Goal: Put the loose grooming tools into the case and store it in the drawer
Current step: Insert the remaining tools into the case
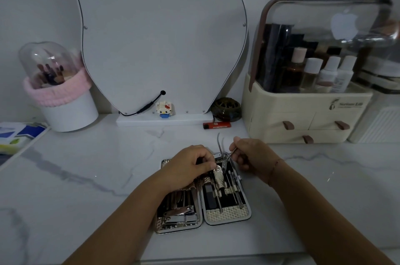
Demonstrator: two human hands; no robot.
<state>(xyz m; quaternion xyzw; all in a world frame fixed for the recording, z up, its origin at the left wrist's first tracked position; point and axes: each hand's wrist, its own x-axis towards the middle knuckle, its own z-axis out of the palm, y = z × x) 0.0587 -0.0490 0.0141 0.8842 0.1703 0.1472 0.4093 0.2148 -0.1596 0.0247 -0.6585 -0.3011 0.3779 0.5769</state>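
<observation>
While the open case (203, 195) lies flat on the marble bench (86, 167), a white brush holder (65, 100) with a clear dome and pink band stands at far left, against the wall. Right of it stands the shaped mirror panel (164, 37), with a small block figure (164, 109) on its base. The left hand (190, 166) rests over the upper part of the case, its grip pressed together on a tool tip there; which tool cannot be told. The right hand (251, 156) hovers over the top right corner of the case, its grip pinching one handle of the cuticle nippers (223, 156), whose jaws point down into the right half. Further right, the cream drawer organizer (303, 119) stands with drawers closed.
</observation>
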